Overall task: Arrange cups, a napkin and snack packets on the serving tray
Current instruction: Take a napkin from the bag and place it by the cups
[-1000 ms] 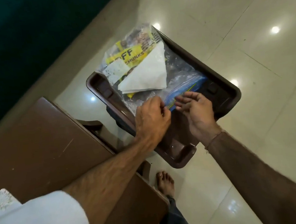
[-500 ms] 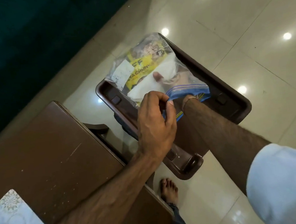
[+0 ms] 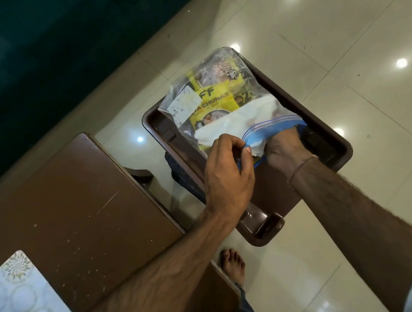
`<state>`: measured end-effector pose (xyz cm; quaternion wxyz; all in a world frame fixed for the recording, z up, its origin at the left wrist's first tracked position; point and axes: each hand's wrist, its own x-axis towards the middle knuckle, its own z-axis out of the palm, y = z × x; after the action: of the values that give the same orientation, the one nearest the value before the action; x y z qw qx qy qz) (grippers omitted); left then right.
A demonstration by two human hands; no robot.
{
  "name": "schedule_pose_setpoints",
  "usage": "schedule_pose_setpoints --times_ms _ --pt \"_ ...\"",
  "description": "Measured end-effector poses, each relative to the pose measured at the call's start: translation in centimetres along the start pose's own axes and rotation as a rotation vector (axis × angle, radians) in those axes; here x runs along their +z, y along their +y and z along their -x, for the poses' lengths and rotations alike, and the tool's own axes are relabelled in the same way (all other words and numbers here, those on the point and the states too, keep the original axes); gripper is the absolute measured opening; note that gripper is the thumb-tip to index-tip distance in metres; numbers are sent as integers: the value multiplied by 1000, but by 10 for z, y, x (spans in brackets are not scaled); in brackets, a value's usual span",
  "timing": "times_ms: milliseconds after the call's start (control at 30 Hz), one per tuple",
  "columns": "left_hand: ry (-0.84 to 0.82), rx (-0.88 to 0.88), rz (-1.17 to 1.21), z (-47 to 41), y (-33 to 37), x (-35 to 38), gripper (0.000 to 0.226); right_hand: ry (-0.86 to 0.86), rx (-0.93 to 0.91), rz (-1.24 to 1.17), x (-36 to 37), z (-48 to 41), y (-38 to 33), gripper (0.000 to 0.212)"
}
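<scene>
Ceiling lamps glare as round spots on the glossy floor tiles (image 3: 338,30) below me; the upper left lies dim, and straight edges bow toward the frame's borders.

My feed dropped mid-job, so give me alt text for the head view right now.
The right hand reaches into an open zip-top bag lying on a brown serving tray, while the left hand pinches the bag's blue-edged mouth. A white napkin and yellow snack packets show through the plastic. No cups are visible.

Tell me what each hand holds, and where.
Left hand pinches the zip bag at its blue mouth edge. Right hand reaches inside; its grip is hidden.
</scene>
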<state>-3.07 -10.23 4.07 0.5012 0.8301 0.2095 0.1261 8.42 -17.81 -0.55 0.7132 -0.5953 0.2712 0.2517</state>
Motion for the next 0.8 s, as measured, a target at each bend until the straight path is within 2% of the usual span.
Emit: schedule_pose_setpoints --times_ms 167,267,433,567,600,667,733,800 --pt "31 -15 5 0 -3 -1 6 -6 113 -143 -26 41 -4 39" --pt "9 -73 16 -3 -5 -3 10 -103 185 -131 -57 72 -7 44" --pt "-261 -214 66 3 -4 -12 32 -219 168 -8 -109 112 -17 53" --pt "-639 -223 258 22 6 -37 53 -331 159 109 -112 135 -18 50" --pt "-721 -206 212 28 8 -44 55 -364 151 131 -107 141 -17 48" --pt "-778 -167 77 43 5 -59 52 -429 130 197 -92 153 -9 49" --pt "-767 -181 60 55 -3 -75 44 -440 27 376 -76 164 -4 69" --pt "-779 -210 63 65 -14 -97 41 -372 -388 878 -57 172 -6 97"
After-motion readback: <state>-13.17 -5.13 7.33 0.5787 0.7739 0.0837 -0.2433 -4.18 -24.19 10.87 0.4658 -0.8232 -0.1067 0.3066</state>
